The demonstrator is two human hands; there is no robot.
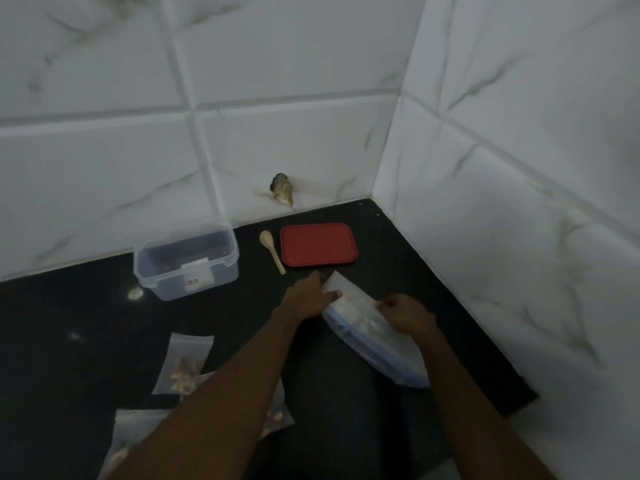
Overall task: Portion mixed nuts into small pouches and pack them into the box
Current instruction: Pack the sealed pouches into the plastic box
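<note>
On the black counter lies a large clear zip bag (374,344) with a blue seal strip and pale contents. My left hand (306,297) pinches a small empty pouch (341,284) sticking out at the bag's far end. My right hand (407,315) grips the bag's upper side with curled fingers. Near the front left lie filled nut pouches: one (183,363) in full view, another (126,441) at the bottom edge, a third (277,410) partly hidden under my left forearm. A clear plastic box (187,261) stands open at the back left.
A red lid (318,244) lies flat near the back corner, with a small wooden spoon (272,251) to its left. White marble-tiled walls close the counter at the back and right. A dark chipped hole (282,190) marks the back wall.
</note>
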